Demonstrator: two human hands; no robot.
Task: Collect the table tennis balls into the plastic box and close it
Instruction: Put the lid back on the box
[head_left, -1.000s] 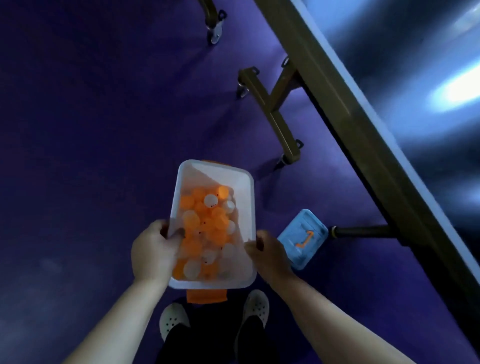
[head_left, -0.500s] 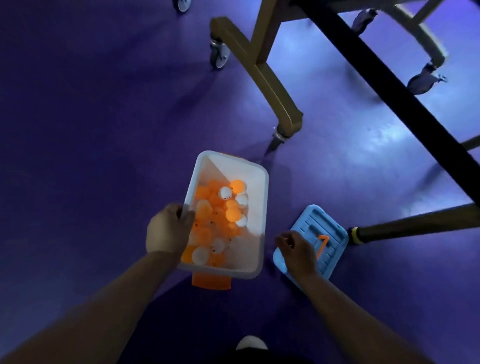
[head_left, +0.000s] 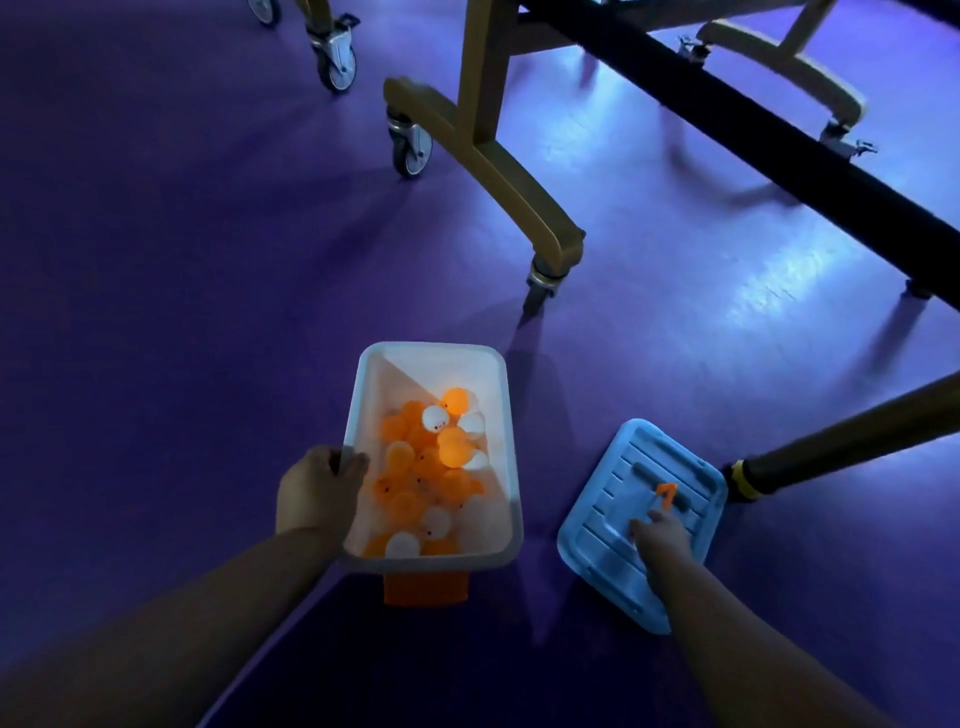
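Observation:
A white plastic box (head_left: 496, 395) stands open on the purple floor, with several orange and white table tennis balls (head_left: 434, 467) inside. An orange latch (head_left: 426, 588) sticks out at its near end. My left hand (head_left: 318, 491) grips the box's left rim. To the right lies the blue lid (head_left: 608, 530) flat on the floor, with an orange clip (head_left: 666, 494) on it. My right hand (head_left: 657, 535) rests on top of the lid, fingers near the clip; whether it grips the lid is unclear.
The table tennis table's gold frame leg (head_left: 506, 182) with castor wheels (head_left: 410, 145) stands just beyond the box. A dark bar (head_left: 779, 150) crosses the upper right, and a brown leg (head_left: 841, 441) ends beside the lid. Purple floor (head_left: 182, 286) extends to the left.
My right hand left the box's right rim and reached onto the blue lid. The view dropped lower toward the floor, and the box now sits on the floor.

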